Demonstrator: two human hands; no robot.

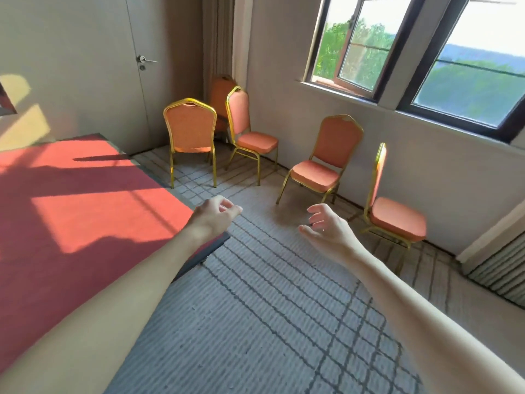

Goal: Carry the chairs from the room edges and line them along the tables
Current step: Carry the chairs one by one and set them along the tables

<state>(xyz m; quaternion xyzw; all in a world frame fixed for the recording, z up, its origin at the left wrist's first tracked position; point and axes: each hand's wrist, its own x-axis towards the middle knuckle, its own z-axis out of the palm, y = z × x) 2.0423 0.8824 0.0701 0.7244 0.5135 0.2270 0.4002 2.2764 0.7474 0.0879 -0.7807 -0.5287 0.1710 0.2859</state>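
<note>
Grey woven carpet with dark grid lines (255, 322) is spread over the floor. The left of the view is taken up by a long table covered in red cloth (71, 209), crossed by sunlight and shadow. A dark-framed window (426, 66) is set in the right wall (one sash is swung inward), and a pale door with a metal lever handle (85, 66) is seen in the far wall.

An orange-padded, gold-framed chair (190, 129) is stood near the table's far corner, its back turned to the camera. A second chair (250, 137) of the same make is placed side-on just beside it. A third chair (220, 95) is partly hidden behind both in the room's corner. A fourth chair (326, 157) is set with its back against the wall under the window. A fifth chair (395, 214) is stood side-on near that wall, nearest the right hand.

Both bare arms are stretched forward. The left hand (214, 214) is held above the table's near corner, its fingers loosely curled around nothing. The right hand (326, 226) is held over the carpet, its fingers relaxed and parted, and nothing is gripped by it.
</note>
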